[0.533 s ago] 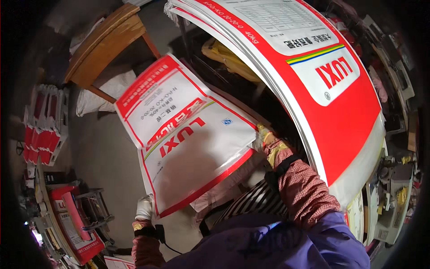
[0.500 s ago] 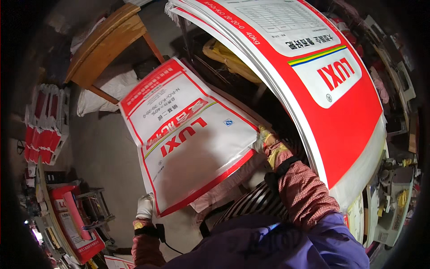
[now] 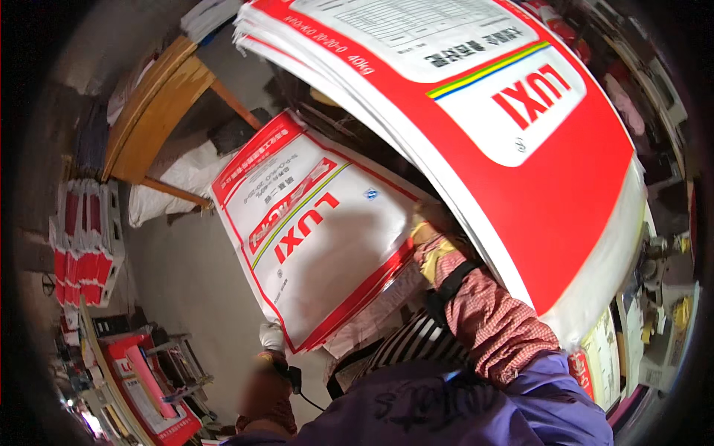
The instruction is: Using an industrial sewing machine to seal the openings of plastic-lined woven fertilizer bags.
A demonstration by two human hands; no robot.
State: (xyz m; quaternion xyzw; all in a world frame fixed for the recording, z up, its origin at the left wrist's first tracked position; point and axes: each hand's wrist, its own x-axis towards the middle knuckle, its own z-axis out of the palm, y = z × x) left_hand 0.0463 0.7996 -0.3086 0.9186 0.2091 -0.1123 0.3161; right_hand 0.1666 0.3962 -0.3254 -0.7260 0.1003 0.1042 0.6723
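Note:
A flat white-and-red printed sack [image 3: 357,249] hangs slanted in front of me; layered edges along its near red border suggest more than one sack. My left hand [image 3: 272,337], in a white glove, is closed at the near left corner. At the right edge my right hand [image 3: 427,236], in a yellow-marked glove, grips the sack, with its fingers partly hidden. Right beside that arm rises a thick stack of similar red-and-white sacks [image 3: 576,230], its layered edges facing me.
A wooden stool or bench [image 3: 152,119] stands at the far left, with a white sack [image 3: 178,182] beneath it. Bundled red-and-white sacks [image 3: 85,245] line the left side. Nearer, a red-and-white package [image 3: 175,427] lies by a metal frame. Shelves with equipment [image 3: 662,327] run along the right.
The held sack has swung slightly, its near left corner shifting right with my left hand. Layered edges now show along its near border. The whole view has also shifted.

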